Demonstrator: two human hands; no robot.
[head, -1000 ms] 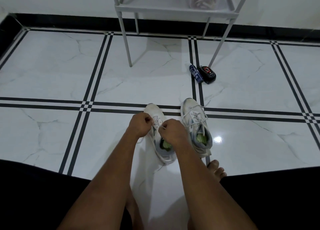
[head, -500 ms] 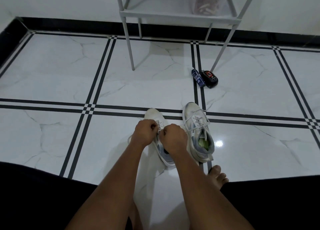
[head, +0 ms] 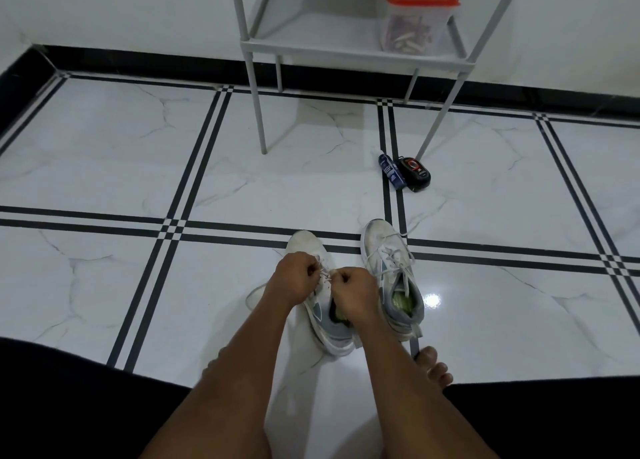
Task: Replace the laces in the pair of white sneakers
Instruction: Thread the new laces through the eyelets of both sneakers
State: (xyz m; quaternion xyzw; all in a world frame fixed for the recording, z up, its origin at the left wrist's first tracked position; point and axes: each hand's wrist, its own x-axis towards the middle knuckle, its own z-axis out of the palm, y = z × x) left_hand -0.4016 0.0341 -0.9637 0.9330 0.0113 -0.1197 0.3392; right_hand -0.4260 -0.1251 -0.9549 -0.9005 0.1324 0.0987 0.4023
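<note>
Two white sneakers with grey heels stand side by side on the tiled floor, toes pointing away from me. Over the left sneaker [head: 304, 245] my left hand [head: 296, 276] and my right hand [head: 355, 294] sit close together, each with fingers curled and pinching the white lace [head: 323, 273] above its tongue. A loose loop of lace [head: 254, 294] lies on the floor to the left of that shoe. The right sneaker [head: 391, 275] stands untouched with its lace threaded and its ends loose.
A blue tube [head: 391, 171] and a black tin [head: 414, 174] lie on the floor beyond the shoes. Behind them stands a grey metal shelf rack [head: 256, 88] holding a clear box with a red lid [head: 415, 15]. My bare toes [head: 434, 367] show near the right shoe's heel.
My two hands have drawn closer together over the left sneaker's lace. The view has tilted up, showing more of the rack and the red-lidded box.
</note>
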